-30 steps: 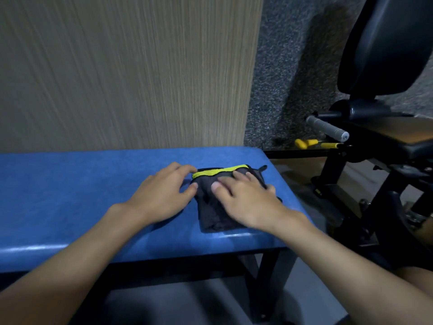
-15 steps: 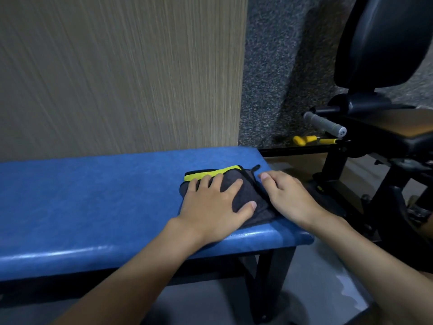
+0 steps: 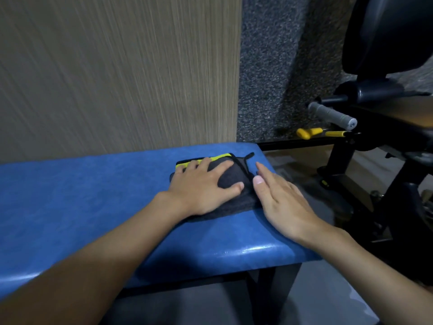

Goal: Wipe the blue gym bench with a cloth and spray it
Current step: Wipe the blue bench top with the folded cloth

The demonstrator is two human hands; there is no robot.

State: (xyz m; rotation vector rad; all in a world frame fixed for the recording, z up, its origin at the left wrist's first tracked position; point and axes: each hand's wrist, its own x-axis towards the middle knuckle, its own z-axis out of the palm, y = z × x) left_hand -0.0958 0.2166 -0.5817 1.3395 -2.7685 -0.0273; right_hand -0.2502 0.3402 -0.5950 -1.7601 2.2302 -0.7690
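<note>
Wood-grain wall panel point(image 3: 117, 78) behind, black gym machine point(image 3: 386, 137) at right. Head view: blue tabletop point(image 3: 93, 195) carries dark cloth point(image 3: 230, 174), yellow-edged, near its right end; left hand point(image 3: 203, 186) pressed flat on it, fingers spread; right hand point(image 3: 281, 202) flat, fingers straight, at cloth's right edge.

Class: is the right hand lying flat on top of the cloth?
No, the left hand covers the cloth; the right hand is beside it, over the bench.

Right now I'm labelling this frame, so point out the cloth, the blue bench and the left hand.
cloth point(image 3: 230, 175), head view, dark fabric between thumb and index finger
blue bench point(image 3: 82, 195), head view, bare padded top
left hand point(image 3: 201, 186), head view, back of the hand
</note>
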